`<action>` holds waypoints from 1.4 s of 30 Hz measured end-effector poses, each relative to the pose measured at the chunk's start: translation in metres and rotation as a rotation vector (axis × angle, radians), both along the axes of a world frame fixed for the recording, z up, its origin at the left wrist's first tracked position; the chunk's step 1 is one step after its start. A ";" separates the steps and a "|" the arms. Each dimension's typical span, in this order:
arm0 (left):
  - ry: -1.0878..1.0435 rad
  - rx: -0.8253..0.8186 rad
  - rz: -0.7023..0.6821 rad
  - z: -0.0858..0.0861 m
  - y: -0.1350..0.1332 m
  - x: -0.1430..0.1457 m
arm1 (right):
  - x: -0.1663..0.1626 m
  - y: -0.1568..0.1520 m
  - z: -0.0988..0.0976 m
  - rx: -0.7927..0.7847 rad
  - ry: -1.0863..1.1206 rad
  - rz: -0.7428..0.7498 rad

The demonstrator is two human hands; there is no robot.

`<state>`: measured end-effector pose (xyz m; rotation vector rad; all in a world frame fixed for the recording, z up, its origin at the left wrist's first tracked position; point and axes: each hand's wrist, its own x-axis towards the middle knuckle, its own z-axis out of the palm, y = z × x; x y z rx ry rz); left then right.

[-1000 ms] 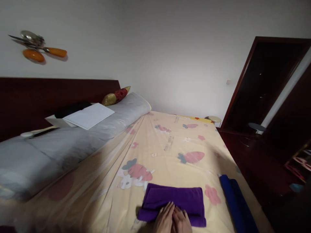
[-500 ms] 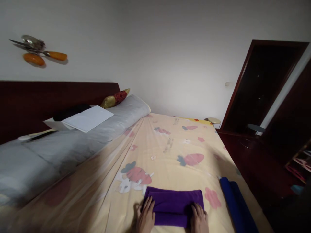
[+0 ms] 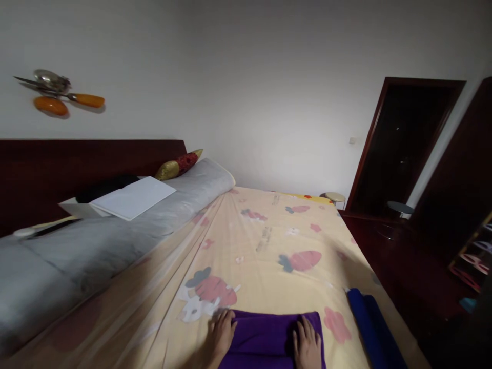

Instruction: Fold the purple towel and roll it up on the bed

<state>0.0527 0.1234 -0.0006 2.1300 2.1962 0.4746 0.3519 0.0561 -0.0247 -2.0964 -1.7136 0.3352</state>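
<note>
Purple towel [image 3: 265, 338], folded, lies flat on the strawberry-print bedsheet [image 3: 269, 241] at the near edge of the bed, partly cut off by the bottom of the view. Far to the left, a long grey bolster [image 3: 115, 236] runs along the dark headboard [image 3: 77, 164], with a white sheet of paper [image 3: 132, 197] on it and a red-and-gold cushion [image 3: 179, 165] at its far end. The left hand [image 3: 220, 335] rests on the towel's left edge, fingers curled over the fold as if pinching it, though the grip is not clear. The right hand [image 3: 307, 344] lies open and flat on the towel's right part, fingers spread, grasping nothing. Just right of the towel, apart from it, lies a dark blue roll of cloth [image 3: 371, 328], and beyond stands a dark wooden doorway [image 3: 403, 148].
</note>
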 end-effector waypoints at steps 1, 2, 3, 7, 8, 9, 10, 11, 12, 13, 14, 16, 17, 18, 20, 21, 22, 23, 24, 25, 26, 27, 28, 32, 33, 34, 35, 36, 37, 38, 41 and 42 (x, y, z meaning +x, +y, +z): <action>-0.009 0.003 0.005 0.000 0.002 -0.001 | 0.004 0.003 -0.005 0.024 -0.029 -0.042; -0.019 0.007 0.012 -0.001 0.004 -0.001 | 0.007 0.006 -0.010 0.047 -0.051 -0.071; -0.030 0.011 0.021 -0.001 0.006 -0.001 | 0.009 0.009 -0.015 0.066 -0.067 -0.092; -0.062 0.034 0.074 -0.002 0.009 0.003 | 0.012 0.019 -0.031 0.081 -0.101 -0.078; -0.066 0.040 0.086 -0.002 0.010 0.004 | 0.012 0.021 -0.034 0.082 -0.108 -0.072; -0.068 0.046 0.095 -0.003 0.010 0.005 | 0.011 0.022 -0.037 0.089 -0.118 -0.074; -0.069 0.052 0.105 -0.004 0.010 0.005 | 0.010 0.023 -0.039 0.102 -0.128 -0.085; -0.069 0.058 0.110 -0.005 0.010 0.006 | 0.008 0.024 -0.041 0.119 -0.138 -0.101; -0.067 0.064 0.115 -0.007 0.010 0.006 | 0.007 0.024 -0.042 0.135 -0.145 -0.121; -0.064 0.071 0.120 -0.008 0.010 0.006 | 0.007 0.025 -0.042 0.141 -0.147 -0.142; -0.059 0.077 0.126 -0.010 0.010 0.005 | 0.007 0.026 -0.042 0.138 -0.143 -0.160; -0.042 0.081 0.141 -0.013 0.008 0.005 | 0.010 0.028 -0.037 0.100 -0.113 -0.180; -0.032 0.080 0.150 -0.015 0.008 0.005 | 0.013 0.030 -0.033 0.071 -0.085 -0.180; -0.022 0.077 0.158 -0.016 0.007 0.004 | 0.017 0.033 -0.029 0.037 -0.057 -0.173; -0.005 0.064 0.165 -0.019 0.007 0.004 | 0.029 0.038 -0.021 -0.015 -0.021 -0.148; 0.001 0.055 0.168 -0.019 0.007 0.004 | 0.034 0.042 -0.017 -0.029 -0.018 -0.138; 0.007 0.047 0.172 -0.019 0.007 0.004 | 0.040 0.045 -0.014 -0.034 -0.025 -0.133; 0.011 0.037 0.178 -0.020 0.008 0.005 | 0.045 0.049 -0.012 -0.033 -0.038 -0.131; 0.015 0.029 0.183 -0.020 0.009 0.005 | 0.050 0.054 -0.011 -0.029 -0.051 -0.128; 0.017 0.024 0.186 -0.020 0.010 0.006 | 0.054 0.058 -0.010 -0.027 -0.060 -0.121; 0.018 0.021 0.188 -0.020 0.010 0.006 | 0.058 0.062 -0.011 -0.029 -0.069 -0.110; 0.016 0.019 0.188 -0.021 0.011 0.006 | 0.061 0.066 -0.011 -0.032 -0.077 -0.094; 0.014 0.017 0.188 -0.021 0.011 0.006 | 0.064 0.070 -0.012 -0.035 -0.084 -0.074; 0.000 0.011 0.191 -0.024 0.013 0.001 | 0.075 0.078 -0.016 -0.036 -0.109 -0.026; 0.000 0.012 0.188 -0.025 0.013 -0.002 | 0.077 0.077 -0.016 -0.032 -0.113 -0.024; 0.002 0.015 0.185 -0.026 0.014 -0.003 | 0.079 0.076 -0.016 -0.028 -0.118 -0.026; 0.007 0.020 0.182 -0.027 0.015 -0.005 | 0.078 0.075 -0.016 -0.026 -0.122 -0.032; 0.013 0.031 0.183 -0.028 0.016 -0.004 | 0.076 0.073 -0.015 -0.025 -0.127 -0.042; 0.027 0.045 0.180 -0.029 0.016 -0.002 | 0.071 0.072 -0.015 -0.026 -0.133 -0.058; 0.049 0.057 0.166 -0.030 0.016 0.003 | 0.064 0.070 -0.014 -0.030 -0.137 -0.076; 0.108 0.036 -0.081 -0.031 0.014 0.033 | 0.030 0.067 -0.012 -0.020 -0.090 0.117; 0.109 -0.002 -0.245 -0.032 0.012 0.045 | 0.019 0.067 -0.012 -0.022 -0.054 0.284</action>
